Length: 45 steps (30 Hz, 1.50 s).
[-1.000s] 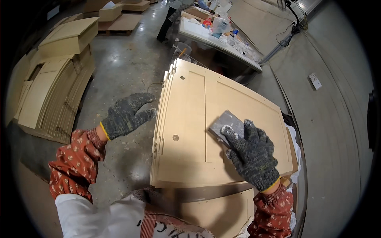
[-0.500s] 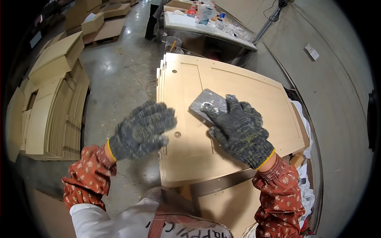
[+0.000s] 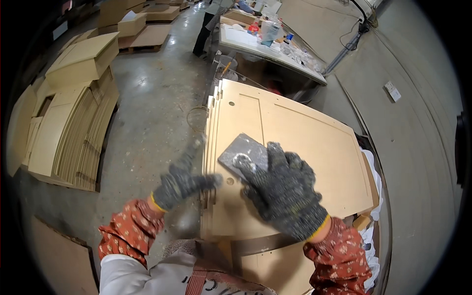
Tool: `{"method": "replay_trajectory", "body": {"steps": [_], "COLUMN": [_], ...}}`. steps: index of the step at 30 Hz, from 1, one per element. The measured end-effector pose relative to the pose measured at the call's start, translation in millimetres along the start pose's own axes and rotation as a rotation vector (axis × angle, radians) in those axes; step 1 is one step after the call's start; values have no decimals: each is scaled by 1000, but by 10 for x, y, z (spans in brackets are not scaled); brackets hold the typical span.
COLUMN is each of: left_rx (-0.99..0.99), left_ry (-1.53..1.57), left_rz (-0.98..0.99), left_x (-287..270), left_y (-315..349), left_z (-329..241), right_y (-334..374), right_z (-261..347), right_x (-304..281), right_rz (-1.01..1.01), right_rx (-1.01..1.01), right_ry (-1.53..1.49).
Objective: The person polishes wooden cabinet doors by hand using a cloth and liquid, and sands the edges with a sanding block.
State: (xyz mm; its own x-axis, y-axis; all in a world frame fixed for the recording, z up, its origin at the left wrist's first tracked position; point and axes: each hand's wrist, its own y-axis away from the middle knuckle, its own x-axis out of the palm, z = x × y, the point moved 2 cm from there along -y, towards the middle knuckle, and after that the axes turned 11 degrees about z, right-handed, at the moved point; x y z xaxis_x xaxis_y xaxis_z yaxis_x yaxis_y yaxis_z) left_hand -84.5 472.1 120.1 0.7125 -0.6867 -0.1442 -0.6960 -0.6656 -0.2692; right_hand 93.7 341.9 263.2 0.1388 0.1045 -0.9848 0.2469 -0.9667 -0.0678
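A stack of pale, routed wooden panels (image 3: 314,132) lies in front of me, with shallow grooves and round holes in the top one. My right hand (image 3: 285,191), in a dark knitted glove with a yellow cuff, grips a flat grey sanding block (image 3: 243,155) over the left part of the top panel. White dust marks the block beside my thumb. At the panel's left edge is my left hand (image 3: 184,177), gloved the same way, with thumb and fingers spread and nothing in it. Motion blurs its fingertips, so whether they touch the edge I cannot tell.
Tall stacks of similar panels (image 3: 73,132) stand on the left across the grey floor (image 3: 147,118). Beyond my panels is a cluttered worktable (image 3: 275,49) with bottles and bags, and a bucket (image 3: 227,64) beside it. People stand near that table. A wall (image 3: 413,147) runs along the right.
My left hand has turned from flat to spread at the panel's edge. The right hand has moved with the sanding block toward me and slightly left. My view has shifted, too.
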Motion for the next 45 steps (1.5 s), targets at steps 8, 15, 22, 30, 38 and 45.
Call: {"method": "replay_trajectory", "body": {"steps": [8, 15, 22, 30, 38, 45], "left_rx": [73, 64, 46, -10, -3, 46], "left_ry": [-8, 165, 322, 463, 489, 265], "left_rz": [-223, -187, -176, -173, -139, -149], "left_x": [381, 411, 451, 482, 444, 478], "left_y": [72, 158, 117, 159, 152, 174], "left_z": [180, 127, 4, 47, -47, -6], "right_y": [-1223, -546, -1459, -464, -1635, -635], "right_z": [-480, -160, -461, -10, -630, -229], "right_x": [231, 106, 333, 86, 432, 72], "right_rz": [30, -7, 27, 57, -156, 77], "right_rx": [73, -129, 16, -192, -4, -191], "right_ry": [215, 221, 139, 105, 142, 42]}}
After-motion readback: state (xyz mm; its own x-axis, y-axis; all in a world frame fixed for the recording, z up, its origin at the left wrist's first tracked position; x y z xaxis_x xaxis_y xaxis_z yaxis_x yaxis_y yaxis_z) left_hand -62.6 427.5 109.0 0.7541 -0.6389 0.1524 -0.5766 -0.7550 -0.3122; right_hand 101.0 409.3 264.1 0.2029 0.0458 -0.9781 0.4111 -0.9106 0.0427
